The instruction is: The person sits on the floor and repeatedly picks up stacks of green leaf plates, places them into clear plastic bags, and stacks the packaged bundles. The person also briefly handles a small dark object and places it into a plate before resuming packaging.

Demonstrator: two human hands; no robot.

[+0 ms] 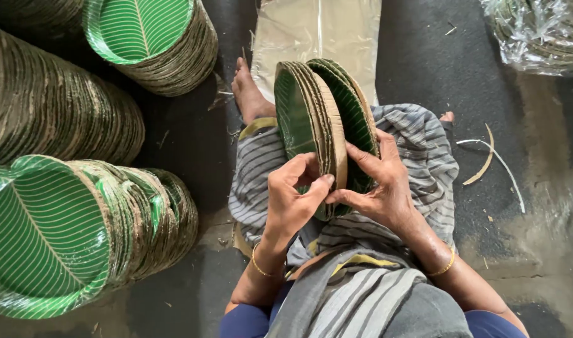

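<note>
Plates (311,119) stand on edge at frame centre on the lap — left hand (291,201) and right hand (380,188) both grip the bundle, fingers (318,186) parting its edges. Counting or splitting seems in hand; next calls for a thumb wedged between two rims, away from the stacks (80,231) at left.

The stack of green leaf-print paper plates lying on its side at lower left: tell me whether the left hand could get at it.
Probably yes. The left hand is busy gripping the small bundle of green plates on the lap, but nothing lies between it and the lower-left plate stack, only bare dark floor.

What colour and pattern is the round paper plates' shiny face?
Green with thin pale leaf-vein lines, clearest in the head view on the lying stack of plates.
</note>
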